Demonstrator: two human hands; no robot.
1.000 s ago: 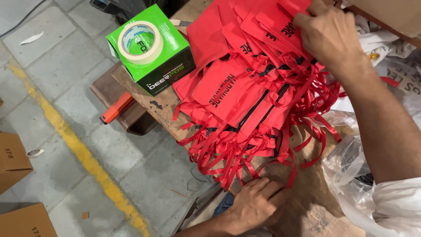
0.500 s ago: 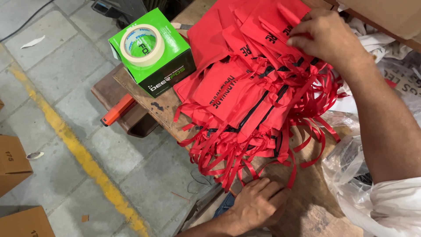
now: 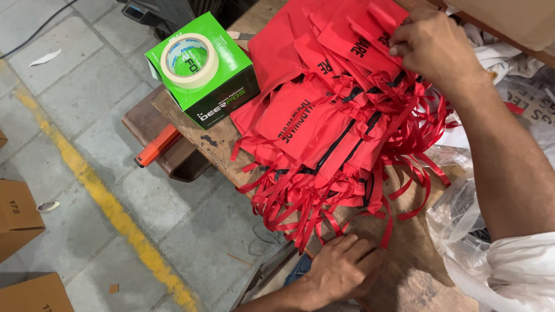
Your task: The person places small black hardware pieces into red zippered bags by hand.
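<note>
A heap of red fabric pouches (image 3: 324, 121) with black print, black zips and long red ribbons lies on a worn wooden table (image 3: 191, 124). My right hand (image 3: 436, 49) reaches over the far end of the heap and pinches a red strip on the top pouch. My left hand (image 3: 344, 268) rests flat on the table at the near edge, its fingers touching the loose ribbon ends.
A green cardboard box (image 3: 205, 78) with a roll of masking tape (image 3: 189, 59) on top stands at the table's left corner. An orange-handled tool (image 3: 156, 145) lies on a lower brown stand. Clear plastic bags (image 3: 462, 225) sit at right. Cardboard boxes (image 3: 20, 216) and a yellow floor line (image 3: 104, 202) are at left.
My right hand has shifted slightly toward the far end of the heap and closed its fingertips on a red strip. My left hand has stayed put.
</note>
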